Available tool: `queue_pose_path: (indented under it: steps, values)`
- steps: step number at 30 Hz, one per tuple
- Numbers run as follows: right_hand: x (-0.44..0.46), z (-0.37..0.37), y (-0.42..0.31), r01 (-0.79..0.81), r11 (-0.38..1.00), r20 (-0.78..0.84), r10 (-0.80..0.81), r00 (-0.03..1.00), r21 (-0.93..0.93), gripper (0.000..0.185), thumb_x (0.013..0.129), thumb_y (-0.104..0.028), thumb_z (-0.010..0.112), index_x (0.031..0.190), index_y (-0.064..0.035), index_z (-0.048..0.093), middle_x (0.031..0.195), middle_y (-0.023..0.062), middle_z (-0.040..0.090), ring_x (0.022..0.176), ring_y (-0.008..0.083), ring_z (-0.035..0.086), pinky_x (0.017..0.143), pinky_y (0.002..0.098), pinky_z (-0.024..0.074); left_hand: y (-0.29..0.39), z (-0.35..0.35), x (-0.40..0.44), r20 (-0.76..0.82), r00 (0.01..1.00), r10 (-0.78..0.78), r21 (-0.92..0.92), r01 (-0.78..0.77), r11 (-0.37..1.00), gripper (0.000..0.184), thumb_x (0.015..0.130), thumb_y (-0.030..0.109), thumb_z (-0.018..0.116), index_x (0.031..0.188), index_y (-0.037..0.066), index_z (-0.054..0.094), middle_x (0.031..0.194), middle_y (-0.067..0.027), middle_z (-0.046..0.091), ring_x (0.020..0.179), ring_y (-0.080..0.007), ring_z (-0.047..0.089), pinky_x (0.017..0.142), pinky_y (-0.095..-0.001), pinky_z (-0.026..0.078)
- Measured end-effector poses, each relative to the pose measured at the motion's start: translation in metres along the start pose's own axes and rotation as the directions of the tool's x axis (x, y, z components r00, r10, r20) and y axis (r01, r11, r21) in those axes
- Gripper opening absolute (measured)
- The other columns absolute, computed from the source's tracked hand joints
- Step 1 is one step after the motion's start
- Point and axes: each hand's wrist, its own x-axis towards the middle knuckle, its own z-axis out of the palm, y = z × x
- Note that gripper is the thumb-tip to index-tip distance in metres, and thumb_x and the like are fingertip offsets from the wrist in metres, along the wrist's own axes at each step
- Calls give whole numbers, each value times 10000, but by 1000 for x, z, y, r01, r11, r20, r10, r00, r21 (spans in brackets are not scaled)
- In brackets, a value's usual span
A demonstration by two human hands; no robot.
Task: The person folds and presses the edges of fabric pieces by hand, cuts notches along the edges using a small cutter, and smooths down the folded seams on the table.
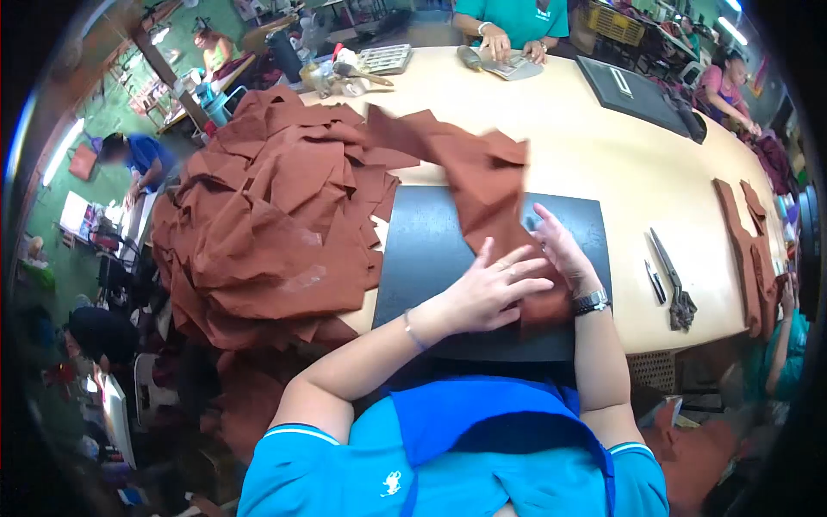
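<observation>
A long piece of reddish-brown fabric (487, 185) is raised and folded over a black mat (418, 258), its edges blurred by motion. My left hand (500, 289) lies over the fabric's lower part, palm down with fingers spread. On the fabric's right side is my right hand (560, 246), its fingers extended and apart, with a watch on the wrist. The fabric's upper end reaches toward a large heap of brown pieces (276, 207) left of the mat. Part of the fabric is hidden behind my left hand.
Scissors (668, 267) and a small pointed tool (656, 283) lie right of the mat, with brown strips (745, 258) beyond. Across the table (663, 172), a person's hands (512, 47) rest near a grey item. Brushes and containers (340, 77) stand behind the heap; a black board (642, 96) lies back right.
</observation>
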Motion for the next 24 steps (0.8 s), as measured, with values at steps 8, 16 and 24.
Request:
queue_pose_path:
  steps: [8,16,24]
  values:
    - [-9,26,-17,-1,993,-7,2,1000,116,851,886,24,675,1559,-65,162,1257,152,609,1113,188,618,968,343,512,-55,-138,-157,-797,320,-513,379,925,-11,1242,627,668,788,1590,210,150,1647,-207,-34,1502,-446,-87,1071,-788,65]
    - [-10,29,-15,14,993,-35,-9,999,119,852,892,21,668,1561,-68,149,1235,155,621,1120,194,619,970,343,510,-130,-242,-206,-866,224,-447,184,974,131,255,840,286,696,988,80,671,927,-193,704,829,-401,670,831,-475,501]
    - [-10,28,-6,57,997,-75,-53,996,55,841,912,18,647,1565,-119,135,1239,173,604,1100,212,625,916,344,538,-194,-257,-145,-877,371,-306,361,928,88,701,873,386,681,1466,147,392,1379,-182,533,1266,-357,519,1013,-566,422]
